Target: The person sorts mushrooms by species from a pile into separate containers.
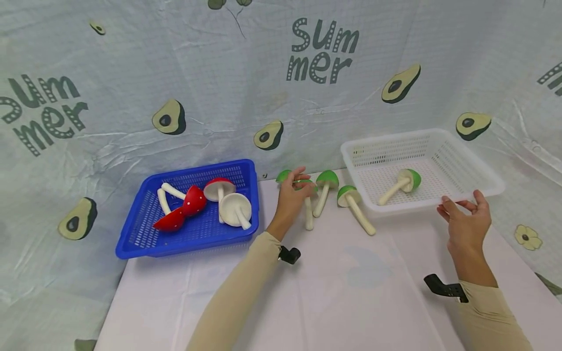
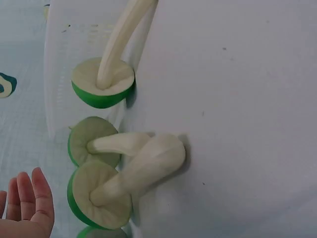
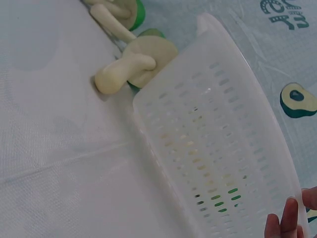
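Head view: left arm in a beige sleeve (image 1: 237,292) reaches forward and slightly right over the counter (image 1: 351,312). Left hand (image 1: 291,197) bends at the wrist, fingers pointing right above the green-capped mushrooms. Grip spread, fingers loosely extended; they hide part of the cap of one mushroom (image 1: 309,212), stem toward the person. Contact cannot be told here. Two more lie to its right, the farther one (image 1: 357,210) just beside the white basket (image 1: 408,206); another cap (image 1: 283,176) shows behind the hand. One green mushroom (image 1: 401,185) lies on its side inside the white basket. Right forearm angles up and inward; right hand (image 1: 467,226) is at the near rim, grip pinching that rim. Blue basket (image 1: 189,245) at left holds mushrooms, three with red caps visible.

Left wrist view: left hand low at the left edge, fingers straight, palm partly seen, near two green-capped mushrooms whose stems overlap. A third lies farther up, against the white basket's wall.

Right wrist view: right hand at the lower right corner, fingertips against the basket's outer wall, another digit at the rim. Green shows through the slots. Mushrooms lie beyond the far corner.
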{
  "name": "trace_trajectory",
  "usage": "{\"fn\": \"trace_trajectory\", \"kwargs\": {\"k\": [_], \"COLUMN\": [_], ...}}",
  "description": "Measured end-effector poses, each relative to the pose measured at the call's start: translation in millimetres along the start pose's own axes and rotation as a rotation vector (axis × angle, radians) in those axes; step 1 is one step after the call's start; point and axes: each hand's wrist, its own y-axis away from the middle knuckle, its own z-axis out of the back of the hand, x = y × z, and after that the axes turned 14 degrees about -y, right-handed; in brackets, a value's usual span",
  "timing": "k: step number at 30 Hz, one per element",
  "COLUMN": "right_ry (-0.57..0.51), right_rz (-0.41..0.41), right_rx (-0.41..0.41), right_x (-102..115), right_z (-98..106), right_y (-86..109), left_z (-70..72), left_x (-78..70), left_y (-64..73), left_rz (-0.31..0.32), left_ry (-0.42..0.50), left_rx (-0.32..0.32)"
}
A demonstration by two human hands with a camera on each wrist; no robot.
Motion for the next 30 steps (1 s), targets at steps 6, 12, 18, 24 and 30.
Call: {"fn": "trace_trajectory", "kwargs": {"k": [6, 12, 18, 24, 30], "right_ry": [-0.018, -0.051, -0.061, -0.055, -0.049], "right_rz": [0.005, 0.006, 0.002, 0.001, -0.004], "right_rx": [0.004, 0.016, 0.016, 0.01, 0.013], "right_x": [1.5, 2.8, 2.9, 2.5, 2.8], "right_z": [1.0, 1.7, 1.9, 1.0, 0.1], "right_y": [1.8, 3.0, 2.6, 2.6, 3.0], "left_z": [13.9, 18.4, 20.6, 22.6, 22.9], "left_x": [17.9, 33.1, 42.0, 49.0, 56.8], "left_y": [3.6, 5.0, 5.4, 3.5, -1.1], "left_rz": [-0.003, 0.024, 0.06, 0.081, 0.09], "left_ry": [-0.027, -0.039, -0.073, -0.092, -0.129], "left_rx": [-0.119, -0.21, -0.263, -0.296, -0.338]}}
